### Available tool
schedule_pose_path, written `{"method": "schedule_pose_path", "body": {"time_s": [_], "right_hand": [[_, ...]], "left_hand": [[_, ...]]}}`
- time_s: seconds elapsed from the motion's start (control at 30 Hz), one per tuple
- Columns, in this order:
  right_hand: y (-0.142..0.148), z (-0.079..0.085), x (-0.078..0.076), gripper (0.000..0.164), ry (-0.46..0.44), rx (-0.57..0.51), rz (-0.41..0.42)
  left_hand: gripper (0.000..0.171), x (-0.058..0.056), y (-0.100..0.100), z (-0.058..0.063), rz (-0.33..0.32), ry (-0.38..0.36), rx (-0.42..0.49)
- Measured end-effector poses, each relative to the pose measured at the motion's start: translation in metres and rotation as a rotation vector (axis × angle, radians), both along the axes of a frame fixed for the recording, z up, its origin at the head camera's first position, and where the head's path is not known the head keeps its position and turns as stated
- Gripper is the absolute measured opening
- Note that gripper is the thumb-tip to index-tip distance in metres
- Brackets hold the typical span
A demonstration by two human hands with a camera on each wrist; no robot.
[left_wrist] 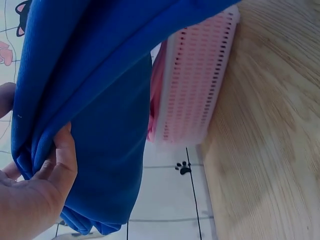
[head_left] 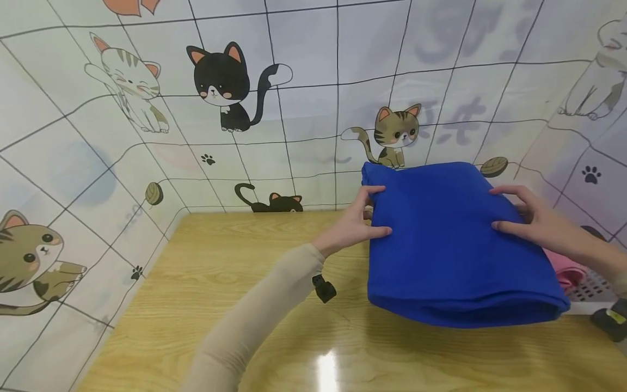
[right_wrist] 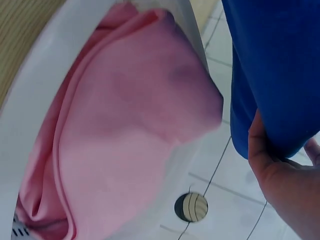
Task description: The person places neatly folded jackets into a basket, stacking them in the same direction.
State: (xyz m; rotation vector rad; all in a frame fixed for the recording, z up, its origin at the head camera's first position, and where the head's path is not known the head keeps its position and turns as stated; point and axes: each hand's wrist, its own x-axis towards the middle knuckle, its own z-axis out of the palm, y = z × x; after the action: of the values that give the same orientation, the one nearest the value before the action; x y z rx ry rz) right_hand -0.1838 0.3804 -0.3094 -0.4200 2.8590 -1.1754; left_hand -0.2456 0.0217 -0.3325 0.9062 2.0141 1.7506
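Note:
A folded blue cloth (head_left: pixel 441 234), thick and layered, hangs above the wooden table in the head view. My left hand (head_left: pixel 354 222) grips its left edge, thumb on the near face. In the left wrist view, the fingers of my left hand (left_wrist: pixel 47 187) pinch several bunched layers of the blue cloth (left_wrist: pixel 107 155). On the opposite edge, my right hand (head_left: pixel 534 220) holds the cloth between thumb and fingers. The right wrist view shows my right hand (right_wrist: pixel 287 182) at the lower edge of the blue cloth (right_wrist: pixel 285 75).
At the right stands a white plastic basket (left_wrist: pixel 197 82) with slotted sides. A folded pink cloth (right_wrist: pixel 120 130) lies in it, partly hidden by the blue cloth in the head view. The wooden table (head_left: pixel 220 272) meets walls covered with a cat-patterned sheet (head_left: pixel 313 109).

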Motion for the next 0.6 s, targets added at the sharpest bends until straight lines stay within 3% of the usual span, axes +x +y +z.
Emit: {"method": "schedule_pose_path", "body": {"time_s": [0.23,0.6], "right_hand": [[0.014,0.005,0.0,0.069,-0.017,0.056,-0.084],[0.042,0.009,0.004,0.073,0.044,0.089,-0.151]], "left_hand": [[0.078,0.0,0.022,0.003,-0.022,-0.034,0.039],[0.078,-0.002,0.058,0.002,-0.016,0.061,0.011]]}}
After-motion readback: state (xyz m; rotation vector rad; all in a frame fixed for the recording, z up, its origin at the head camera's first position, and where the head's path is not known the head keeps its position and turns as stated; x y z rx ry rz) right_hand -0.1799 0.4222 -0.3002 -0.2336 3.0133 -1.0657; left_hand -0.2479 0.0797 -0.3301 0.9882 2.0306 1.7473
